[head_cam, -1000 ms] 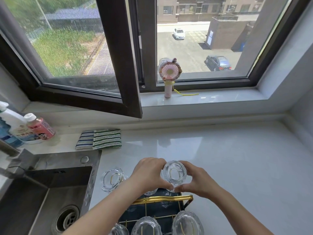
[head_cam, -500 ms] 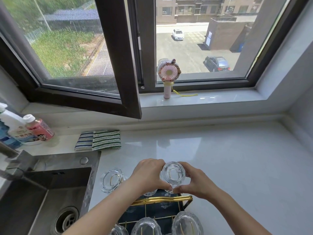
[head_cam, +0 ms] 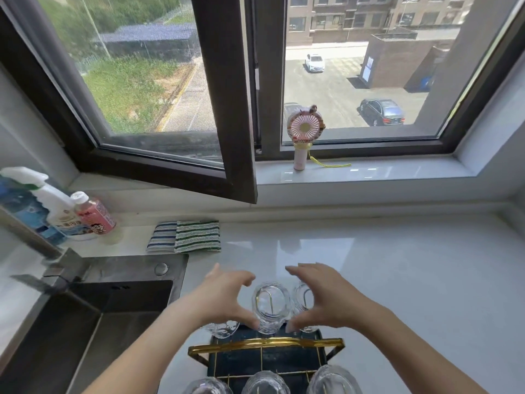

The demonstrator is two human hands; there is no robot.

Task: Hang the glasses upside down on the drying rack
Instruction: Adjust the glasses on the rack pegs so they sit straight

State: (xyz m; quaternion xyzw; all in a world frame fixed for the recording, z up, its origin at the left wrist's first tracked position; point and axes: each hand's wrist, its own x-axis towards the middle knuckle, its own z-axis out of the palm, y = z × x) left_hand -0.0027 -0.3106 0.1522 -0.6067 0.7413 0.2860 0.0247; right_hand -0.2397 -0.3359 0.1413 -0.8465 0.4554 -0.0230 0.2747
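**Hands spread either side of an upturned glass on the rack**

Nearest us, at six o'clock, we see three upturned glasses along the bottom edge, sitting on the gold-wire drying rack with its dark tray. Just beyond its gold bar stands the middle glass, bottom up over a wire peg. Our left hand at its nine o'clock and our right hand at its three o'clock are both spread wide, fingers fanned, gripping nothing; only the thumb tips lie near its lower sides, and we cannot tell whether they touch. The right hand partly hides another glass behind it; the left hand covers most of a third. At nine o'clock lies the steel sink. Farther on the white worktop, at eleven o'clock, lie folded striped cloths, with bottles at ten. At twelve o'clock a small pink fan stands on the windowsill.
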